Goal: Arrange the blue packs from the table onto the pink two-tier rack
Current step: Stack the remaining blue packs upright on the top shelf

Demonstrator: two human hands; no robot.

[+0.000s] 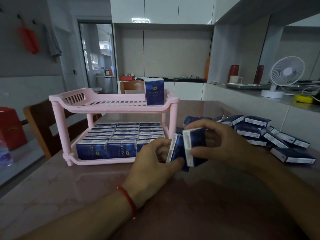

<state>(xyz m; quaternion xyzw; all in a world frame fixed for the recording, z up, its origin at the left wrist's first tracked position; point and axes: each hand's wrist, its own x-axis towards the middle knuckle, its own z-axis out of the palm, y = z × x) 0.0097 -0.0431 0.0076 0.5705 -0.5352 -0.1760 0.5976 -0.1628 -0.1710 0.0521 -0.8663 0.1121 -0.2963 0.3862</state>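
Note:
The pink two-tier rack (pixel 110 99) stands on the table, left of centre. Its lower tier is packed with rows of blue packs (pixel 107 149). One blue pack (pixel 154 92) stands upright at the right end of the upper tier. In front of the rack, my left hand (pixel 152 163) grips a blue pack (pixel 176 149) by its edge. My right hand (pixel 220 142) grips a second blue pack (pixel 195 144) right beside it, and the two packs touch. A loose heap of blue packs (pixel 256 130) lies on the table at the right.
The glossy brown table (pixel 86 184) stretches toward me. A wooden chair (pixel 39 122) and a red box (pixel 10 129) sit at the left. On the counter at the right stand a white fan (pixel 284 75) and a metal tray (pixel 245 86).

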